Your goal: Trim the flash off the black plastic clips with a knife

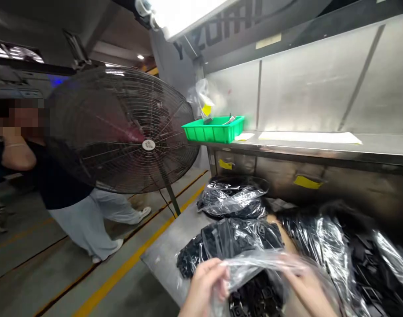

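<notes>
Between my hands a clear plastic bag [247, 268] is stretched by its rim, with small black parts [259, 295] showing inside and below it. My left hand [208, 281] pinches the bag's edge on the left, thumb against fingers. On the right, my right hand [302, 281] is at the other end of the rim, seen partly through the plastic and blurred, its fingers closed on the film. Just beyond lies a filled bag of black parts [234, 237]. Another filled bag [232, 198] rests behind that one.
More bagged black parts [323, 242] lie at the right of the metal table [165, 246]. A green bin [214, 130] and white papers [309, 137] sit on the shelf. A large fan [148, 145] stands at the left, with a person [66, 185] beyond it.
</notes>
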{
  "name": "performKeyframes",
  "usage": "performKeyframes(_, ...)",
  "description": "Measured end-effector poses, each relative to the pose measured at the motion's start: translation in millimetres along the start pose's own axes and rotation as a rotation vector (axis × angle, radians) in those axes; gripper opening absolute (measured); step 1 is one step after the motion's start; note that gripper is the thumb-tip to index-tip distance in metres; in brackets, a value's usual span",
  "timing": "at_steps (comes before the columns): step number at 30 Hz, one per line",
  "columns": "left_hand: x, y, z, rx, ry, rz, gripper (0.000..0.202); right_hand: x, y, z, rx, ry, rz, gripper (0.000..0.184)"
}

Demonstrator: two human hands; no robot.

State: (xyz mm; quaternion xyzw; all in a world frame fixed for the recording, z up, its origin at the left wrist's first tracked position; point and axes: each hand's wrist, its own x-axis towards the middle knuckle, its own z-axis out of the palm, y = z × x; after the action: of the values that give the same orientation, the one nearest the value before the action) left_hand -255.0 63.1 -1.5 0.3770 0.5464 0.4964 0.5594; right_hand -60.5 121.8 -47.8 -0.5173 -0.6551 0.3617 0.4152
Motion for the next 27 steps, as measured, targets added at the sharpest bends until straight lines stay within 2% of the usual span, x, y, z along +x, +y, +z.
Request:
performKeyframes(4,-2,16,-10.8,-0.053,-0.016,-0.047,0.031,12,10,-33,-0.163,0.060,0.049,0.033)
performKeyframes(7,-1,25,-7.9,-0.155,0.015,-0.037,0.024,4,1,-31,-0.254,-0.061,0.014,0.033)
performKeyframes(9,1,28,-4.9,-0.220,0.032,-0.040,0.020,-8,-10,-14,-0.290,-0.223,-0.038,0.026)
performKeyframes(11,1,30,-2.2,-0.268,0.024,-0.050,0.016,-21,-19,13,-0.321,-0.359,-0.103,0.022)
performKeyframes(15,3,30,-0.1,-0.351,0.007,-0.013,0.014,-38,-11,68,-0.445,-0.433,-0.181,0.032)
performKeyframes(17,4,32,-2.3,-0.383,0.019,0.023,0.018,-45,5,80,-0.512,-0.471,-0.197,0.041)
performKeyframes(19,3,37,-6.2,-0.391,0.024,0.049,0.020,-55,23,76,-0.555,-0.526,-0.200,0.045)
performKeyframes(21,1,41,-9.9,-0.375,0.004,0.058,0.019,-70,37,61,-0.596,-0.550,-0.164,0.047)
performKeyframes(24,-3,42,-11.1,-0.323,-0.056,0.046,0.017,-91,48,32,-0.654,-0.508,-0.060,0.050)
performKeyframes(27,-7,40,-6.9,-0.266,-0.118,0.005,0.020,-95,50,11,-0.664,-0.456,0.025,0.059)
